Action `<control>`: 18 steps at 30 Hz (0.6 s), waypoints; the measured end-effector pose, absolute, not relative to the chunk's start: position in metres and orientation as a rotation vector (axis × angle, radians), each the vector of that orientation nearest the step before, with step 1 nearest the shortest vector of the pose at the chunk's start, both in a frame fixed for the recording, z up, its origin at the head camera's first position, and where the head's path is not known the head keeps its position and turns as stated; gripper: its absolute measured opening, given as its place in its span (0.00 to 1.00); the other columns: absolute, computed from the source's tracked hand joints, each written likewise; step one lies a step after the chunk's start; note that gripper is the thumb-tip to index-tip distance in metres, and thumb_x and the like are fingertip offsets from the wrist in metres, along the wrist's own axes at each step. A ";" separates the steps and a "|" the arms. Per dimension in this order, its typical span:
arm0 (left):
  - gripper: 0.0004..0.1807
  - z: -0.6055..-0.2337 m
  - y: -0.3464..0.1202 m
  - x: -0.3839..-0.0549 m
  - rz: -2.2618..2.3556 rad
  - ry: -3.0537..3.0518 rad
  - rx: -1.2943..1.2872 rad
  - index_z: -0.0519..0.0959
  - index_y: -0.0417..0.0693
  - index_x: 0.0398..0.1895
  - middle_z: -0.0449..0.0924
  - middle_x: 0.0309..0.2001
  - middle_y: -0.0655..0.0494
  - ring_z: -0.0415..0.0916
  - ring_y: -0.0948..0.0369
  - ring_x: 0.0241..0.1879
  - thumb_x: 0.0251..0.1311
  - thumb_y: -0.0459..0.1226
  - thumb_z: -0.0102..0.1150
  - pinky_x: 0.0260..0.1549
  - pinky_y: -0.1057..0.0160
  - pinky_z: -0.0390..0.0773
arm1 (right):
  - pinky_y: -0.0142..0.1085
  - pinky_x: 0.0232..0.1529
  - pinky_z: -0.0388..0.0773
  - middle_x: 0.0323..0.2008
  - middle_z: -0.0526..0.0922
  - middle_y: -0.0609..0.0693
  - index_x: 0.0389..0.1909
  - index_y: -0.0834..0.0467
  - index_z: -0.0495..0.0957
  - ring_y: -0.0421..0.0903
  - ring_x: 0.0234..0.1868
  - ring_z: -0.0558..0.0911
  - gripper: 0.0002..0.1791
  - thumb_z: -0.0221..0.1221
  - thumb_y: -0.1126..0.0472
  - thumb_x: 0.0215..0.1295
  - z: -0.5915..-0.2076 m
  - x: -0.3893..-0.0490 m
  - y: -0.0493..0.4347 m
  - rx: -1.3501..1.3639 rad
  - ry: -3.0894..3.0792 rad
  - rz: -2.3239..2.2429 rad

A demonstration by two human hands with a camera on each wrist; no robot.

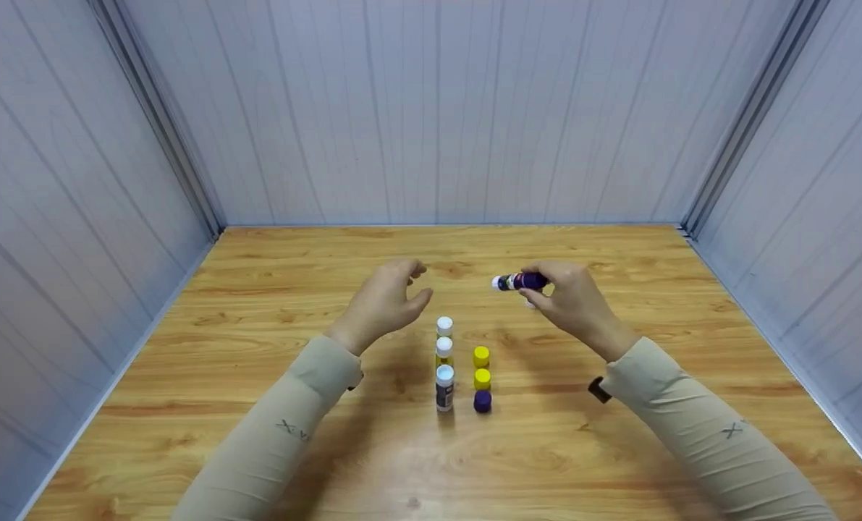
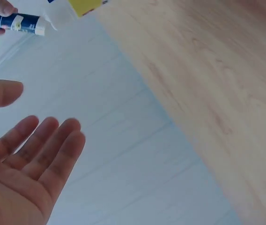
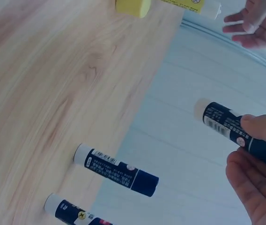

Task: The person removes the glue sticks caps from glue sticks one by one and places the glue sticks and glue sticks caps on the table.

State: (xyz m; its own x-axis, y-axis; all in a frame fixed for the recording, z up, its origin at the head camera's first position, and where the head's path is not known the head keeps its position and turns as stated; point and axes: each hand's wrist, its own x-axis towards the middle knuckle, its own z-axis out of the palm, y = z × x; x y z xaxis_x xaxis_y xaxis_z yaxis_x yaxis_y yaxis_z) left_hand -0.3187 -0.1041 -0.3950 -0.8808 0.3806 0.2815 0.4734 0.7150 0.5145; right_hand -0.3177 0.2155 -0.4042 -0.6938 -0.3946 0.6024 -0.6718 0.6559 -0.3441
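Note:
My right hand [image 1: 572,304] pinches a dark blue-purple glue stick [image 1: 514,281] by its dark end, thumb against fingers. The stick lies nearly level in the air, its white end pointing left. Empty and slightly bent at the fingers, my left hand [image 1: 383,300] hovers left of a row of white-topped glue sticks [image 1: 444,391]. Beside that row stand two yellow caps [image 1: 482,379] and a dark purple cap [image 1: 482,401]. In the right wrist view, another dark blue glue stick [image 3: 116,171] stands on its white base, with a similar glue stick [image 3: 77,213] cut off by the frame edge.
The wood-grain table [image 1: 257,289] meets a pale panelled wall [image 1: 438,108] at the back, with similar walls on both sides. A yellow-labelled glue stick [image 3: 191,4] shows at the top of the right wrist view.

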 end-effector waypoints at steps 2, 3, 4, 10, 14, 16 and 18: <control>0.24 -0.392 -0.099 -0.315 -0.794 -2.726 -0.713 0.78 0.38 0.67 0.82 0.65 0.40 0.86 0.44 0.57 0.74 0.42 0.66 0.57 0.47 0.87 | 0.43 0.36 0.87 0.38 0.92 0.58 0.50 0.69 0.87 0.48 0.34 0.89 0.14 0.74 0.69 0.66 -0.405 -0.318 0.212 0.863 -2.340 0.770; 0.26 -0.391 -0.097 -0.313 -0.744 -2.716 -0.719 0.77 0.38 0.67 0.82 0.65 0.40 0.87 0.46 0.54 0.74 0.43 0.67 0.54 0.48 0.88 | 0.41 0.35 0.86 0.38 0.92 0.58 0.50 0.69 0.87 0.47 0.33 0.88 0.14 0.74 0.69 0.66 -0.405 -0.318 0.210 0.874 -2.315 0.774; 0.27 -0.390 -0.094 -0.311 -0.699 -2.708 -0.725 0.77 0.39 0.68 0.82 0.66 0.41 0.87 0.47 0.49 0.73 0.44 0.68 0.51 0.49 0.89 | 0.39 0.33 0.84 0.38 0.91 0.58 0.51 0.68 0.87 0.46 0.31 0.87 0.14 0.74 0.68 0.66 -0.406 -0.318 0.209 0.880 -2.294 0.784; 0.34 -0.386 -0.079 -0.303 -0.459 -2.663 -0.770 0.75 0.40 0.70 0.82 0.62 0.45 0.85 0.53 0.38 0.70 0.51 0.72 0.38 0.54 0.89 | 0.32 0.30 0.78 0.39 0.92 0.58 0.50 0.67 0.88 0.44 0.29 0.83 0.15 0.76 0.66 0.65 -0.406 -0.313 0.198 0.876 -2.216 0.936; 0.35 -0.384 -0.071 -0.301 -0.294 -2.588 -0.795 0.76 0.39 0.68 0.84 0.58 0.45 0.87 0.52 0.45 0.69 0.53 0.73 0.39 0.54 0.90 | 0.28 0.31 0.77 0.42 0.92 0.59 0.51 0.66 0.88 0.41 0.33 0.85 0.16 0.77 0.66 0.64 -0.404 -0.308 0.189 0.859 -2.213 1.170; 0.35 -0.383 -0.066 -0.299 -0.212 -2.547 -0.807 0.77 0.39 0.67 0.84 0.56 0.45 0.87 0.51 0.47 0.68 0.53 0.73 0.39 0.54 0.90 | 0.26 0.31 0.76 0.43 0.92 0.59 0.52 0.66 0.88 0.39 0.35 0.85 0.16 0.76 0.67 0.64 -0.404 -0.304 0.184 0.834 -2.221 1.307; 0.34 -0.383 -0.062 -0.298 -0.137 -2.509 -0.817 0.77 0.40 0.66 0.85 0.55 0.45 0.88 0.51 0.47 0.68 0.53 0.73 0.38 0.54 0.91 | 0.25 0.34 0.78 0.45 0.91 0.60 0.53 0.66 0.88 0.37 0.37 0.86 0.17 0.75 0.69 0.64 -0.403 -0.301 0.180 0.810 -2.220 1.426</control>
State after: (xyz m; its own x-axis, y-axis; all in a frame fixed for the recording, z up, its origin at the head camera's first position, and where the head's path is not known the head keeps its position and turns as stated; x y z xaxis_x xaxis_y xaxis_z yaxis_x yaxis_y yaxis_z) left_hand -0.2978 -0.0619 -0.3826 -0.6981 0.5265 0.4852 0.5762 0.8154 -0.0559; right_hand -0.3015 0.1801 -0.4033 -0.7622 -0.2626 0.5917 -0.6473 0.3198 -0.6919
